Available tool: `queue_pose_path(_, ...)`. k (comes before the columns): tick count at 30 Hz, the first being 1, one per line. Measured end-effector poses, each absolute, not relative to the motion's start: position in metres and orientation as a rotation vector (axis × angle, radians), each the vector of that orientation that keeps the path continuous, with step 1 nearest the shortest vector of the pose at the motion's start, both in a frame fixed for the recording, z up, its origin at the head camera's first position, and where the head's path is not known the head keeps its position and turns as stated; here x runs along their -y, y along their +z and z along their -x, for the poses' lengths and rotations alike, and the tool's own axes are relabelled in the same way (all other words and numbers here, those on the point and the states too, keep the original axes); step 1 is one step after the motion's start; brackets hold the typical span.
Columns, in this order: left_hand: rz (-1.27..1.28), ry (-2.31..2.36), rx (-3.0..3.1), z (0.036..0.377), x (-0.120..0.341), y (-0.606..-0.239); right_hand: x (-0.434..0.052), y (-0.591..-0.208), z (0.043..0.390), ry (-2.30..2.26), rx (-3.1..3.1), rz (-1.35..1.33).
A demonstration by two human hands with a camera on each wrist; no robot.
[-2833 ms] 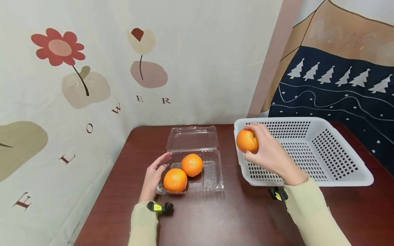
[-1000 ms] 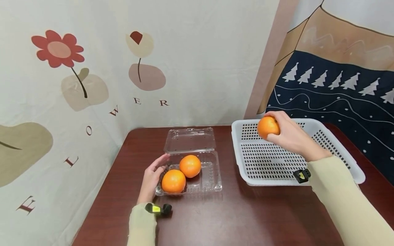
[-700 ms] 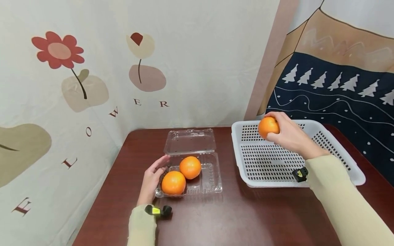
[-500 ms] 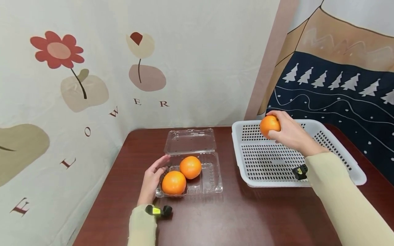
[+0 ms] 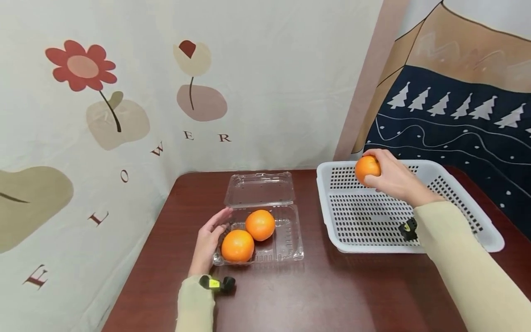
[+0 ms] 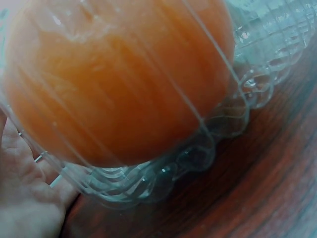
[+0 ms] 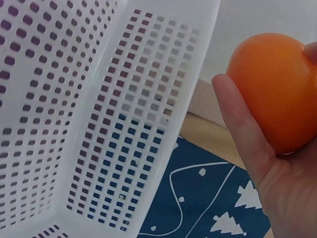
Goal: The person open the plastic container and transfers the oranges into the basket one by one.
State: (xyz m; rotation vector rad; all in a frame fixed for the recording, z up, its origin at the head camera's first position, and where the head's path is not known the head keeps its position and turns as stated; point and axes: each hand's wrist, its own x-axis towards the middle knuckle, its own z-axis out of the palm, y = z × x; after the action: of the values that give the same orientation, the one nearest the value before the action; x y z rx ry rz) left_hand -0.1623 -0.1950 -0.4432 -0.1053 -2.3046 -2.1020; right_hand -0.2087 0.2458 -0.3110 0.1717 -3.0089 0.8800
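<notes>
My right hand (image 5: pixel 392 177) grips an orange (image 5: pixel 367 170) above the back left part of a white plastic basket (image 5: pixel 327 216). In the right wrist view the thumb lies along this orange (image 7: pixel 272 94), outside the basket's rim. Against the left side of a clear plastic clamshell box (image 5: pixel 286 233) rests my left hand (image 5: pixel 209 237), its fingers fairly straight. The box lies open, its lid (image 5: pixel 260 188) folded back. Inside are two oranges, a front one (image 5: pixel 238 246) and a rear one (image 5: pixel 260 225). The left wrist view shows an orange (image 6: pixel 124 84) close behind the box's clear wall.
Both containers stand on a dark red-brown table (image 5: pixel 274 299). The basket is to the right of the box, with a gap of tabletop between. Behind the table hang a pale cloth (image 5: pixel 269 92) with printed flowers and a dark blue cloth (image 5: pixel 456 129) with white trees.
Since the earliest frame my right hand has carried its orange rightward, from the basket's left rim to over its inside. Lately it barely moves. My left hand stays at the box.
</notes>
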Motion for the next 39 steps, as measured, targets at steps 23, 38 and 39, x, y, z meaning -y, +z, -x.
queue_pose_path(23, 0.107, -2.069, 2.294, 0.172, 0.202, -0.468, -0.257, -0.32, 0.217, 0.956, 3.026, -0.183)
queue_pose_path(38, 0.103, -2.144, 2.272, 0.169, 0.197, -0.447, -0.261, -0.325, 0.221, 0.888, 3.116, -0.285)
queue_pose_path(39, 0.106, -2.144, 2.268, 0.168, 0.197, -0.445, -0.262, -0.326, 0.221, 0.903, 3.122, -0.282)
